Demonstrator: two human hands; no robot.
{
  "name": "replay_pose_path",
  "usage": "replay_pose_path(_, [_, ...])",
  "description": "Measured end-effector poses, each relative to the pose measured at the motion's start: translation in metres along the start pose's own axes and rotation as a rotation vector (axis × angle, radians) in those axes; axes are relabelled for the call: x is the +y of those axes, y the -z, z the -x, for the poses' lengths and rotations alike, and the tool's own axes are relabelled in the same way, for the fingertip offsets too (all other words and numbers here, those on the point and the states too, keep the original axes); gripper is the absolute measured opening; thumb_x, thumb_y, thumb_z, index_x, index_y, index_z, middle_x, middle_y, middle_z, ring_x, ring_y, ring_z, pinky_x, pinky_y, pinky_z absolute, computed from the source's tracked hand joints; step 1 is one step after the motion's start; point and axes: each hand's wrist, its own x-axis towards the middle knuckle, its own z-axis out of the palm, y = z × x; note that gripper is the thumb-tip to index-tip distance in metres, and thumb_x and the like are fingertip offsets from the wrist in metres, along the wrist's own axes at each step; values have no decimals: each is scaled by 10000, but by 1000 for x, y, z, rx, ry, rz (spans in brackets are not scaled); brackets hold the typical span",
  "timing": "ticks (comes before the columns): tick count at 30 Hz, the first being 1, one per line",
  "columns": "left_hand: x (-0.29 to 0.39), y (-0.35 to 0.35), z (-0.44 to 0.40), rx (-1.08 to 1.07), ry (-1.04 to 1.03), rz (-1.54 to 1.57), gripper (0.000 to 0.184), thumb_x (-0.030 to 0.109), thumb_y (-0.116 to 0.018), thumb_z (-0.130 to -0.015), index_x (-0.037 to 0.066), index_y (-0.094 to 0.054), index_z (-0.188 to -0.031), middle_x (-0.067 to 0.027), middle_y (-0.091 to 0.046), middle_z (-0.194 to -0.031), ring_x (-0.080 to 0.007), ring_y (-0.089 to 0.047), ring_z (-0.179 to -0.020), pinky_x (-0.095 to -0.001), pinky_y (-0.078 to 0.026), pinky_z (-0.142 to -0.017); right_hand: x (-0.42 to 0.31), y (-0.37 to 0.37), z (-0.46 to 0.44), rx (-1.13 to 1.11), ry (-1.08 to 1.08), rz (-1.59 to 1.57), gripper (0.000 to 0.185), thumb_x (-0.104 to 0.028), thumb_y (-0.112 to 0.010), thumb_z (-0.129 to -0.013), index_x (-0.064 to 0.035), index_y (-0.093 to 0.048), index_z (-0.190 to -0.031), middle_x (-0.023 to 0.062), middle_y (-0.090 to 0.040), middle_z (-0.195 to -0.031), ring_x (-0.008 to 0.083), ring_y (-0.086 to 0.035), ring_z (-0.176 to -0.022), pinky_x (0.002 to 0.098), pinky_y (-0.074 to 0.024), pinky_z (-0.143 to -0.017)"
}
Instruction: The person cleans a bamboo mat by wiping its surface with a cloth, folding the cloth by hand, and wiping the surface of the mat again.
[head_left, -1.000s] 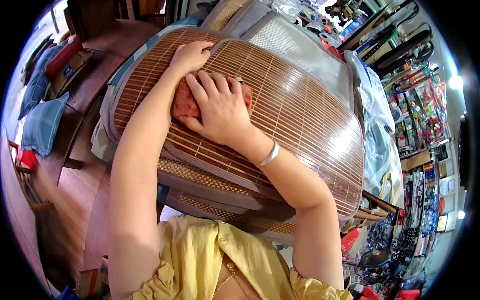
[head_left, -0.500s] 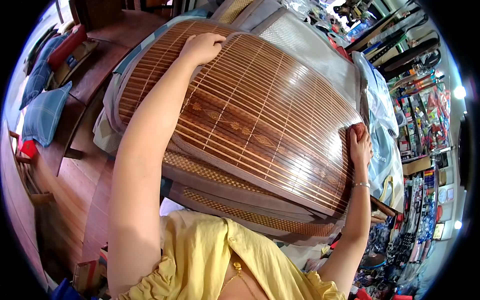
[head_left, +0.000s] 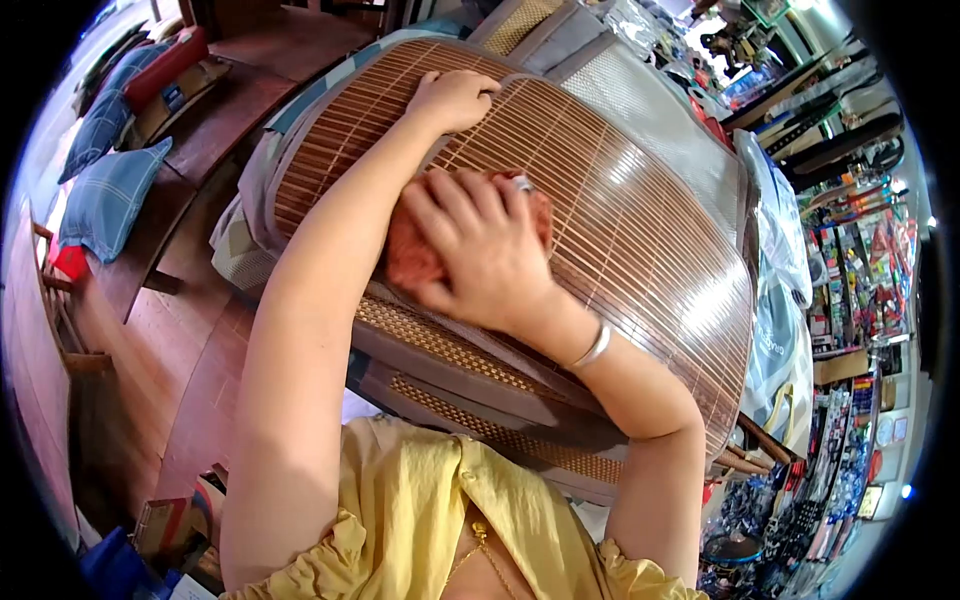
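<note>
My right hand (head_left: 490, 250) lies palm down, fingers slightly spread, over a reddish-brown cloth (head_left: 410, 255); the cloth is on the slatted brown mat (head_left: 650, 220), toward its near left part, beside my left forearm. My left hand (head_left: 450, 102) rests farther up the same mat, fingers curled, beside the grey edging (head_left: 508, 80); whether it pinches that edging I cannot tell. A silver bracelet (head_left: 596, 345) is on my right wrist. Gold-patterned woven mats (head_left: 450, 342) lie beneath.
</note>
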Motion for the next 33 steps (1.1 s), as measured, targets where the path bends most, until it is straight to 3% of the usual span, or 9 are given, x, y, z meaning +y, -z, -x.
replay_pose_path(6, [0,0,2,-91,-12,-10,393,259,-398,-978,220,-543,-1342,-60,-507,-1400,-248,-447,-1308,-473,-191,-1150,-21,6,39,-170,407,-88,778,-503,-694,-728,-111,-452,-1355,126,-477,-1336,331,-450,-1234,516,-334,-1040])
replay_pose_path(8, [0,6,1,-149,-3,8,399,245,-382,-987,235,-525,-1359,-75,-494,-1411,-258,-444,-1312,-475,-175,-1157,-14,11,43,-170,411,-104,787,-531,-702,-712,-125,-469,-1344,114,-494,-1327,319,-469,-1219,505,-355,-1024])
replay_pose_path(12, [0,8,1,-187,-48,46,401,206,-431,-963,230,-537,-1349,-96,-510,-1397,-267,-457,-1304,-467,-180,-1157,21,20,19,-66,264,-94,756,-502,-710,-730,-146,-482,-1357,109,-543,-1264,299,-507,-1186,490,-379,-1003])
replay_pose_path(18, [-9,8,-4,-192,-43,228,505,87,-491,-910,230,-480,-1394,-81,-508,-1405,-272,-453,-1312,-406,-334,-1125,149,-8,-15,-108,-448,134,641,-476,-619,-849,-184,-453,-1395,121,-529,-1344,306,-462,-1270,519,-309,-1071])
replay_pose_path(22, [-7,15,-1,-227,-20,261,552,63,-490,-912,224,-417,-1434,-64,-496,-1417,-257,-435,-1329,-401,-329,-1137,158,-8,-21,-115,-544,185,638,-461,-613,-862,-181,-438,-1408,118,-517,-1366,296,-445,-1293,511,-292,-1090])
replay_pose_path(24, [-8,15,-3,-252,-5,382,581,50,-505,-902,225,-398,-1446,-69,-491,-1421,-247,-437,-1328,-395,-330,-1140,140,-3,-15,-191,-372,134,655,-442,-628,-850,-186,-428,-1418,108,-518,-1367,278,-451,-1288,489,-295,-1093])
replay_pose_path(27, [-13,13,-9,-275,-10,435,604,43,-527,-889,215,-387,-1451,-73,-488,-1422,-237,-441,-1324,-389,-343,-1137,82,5,-11,-75,64,-79,698,-393,-717,-755,-185,-480,-1377,100,-549,-1308,271,-500,-1207,454,-365,-1017])
replay_pose_path(30, [-9,17,-6,-268,10,386,619,43,-543,-877,199,-381,-1454,-77,-487,-1421,-229,-452,-1315,-384,-363,-1125,17,7,-6,-119,392,-207,737,-496,-749,-689,-163,-529,-1308,90,-547,-1262,278,-497,-1188,495,-384,-968])
replay_pose_path(33, [-6,21,-4,-269,28,379,634,17,-540,-870,189,-374,-1457,-90,-484,-1422,-224,-455,-1312,-390,-380,-1111,8,2,-12,-171,560,-212,739,-525,-739,-690,-172,-530,-1305,93,-545,-1262,281,-508,-1178,512,-384,-959])
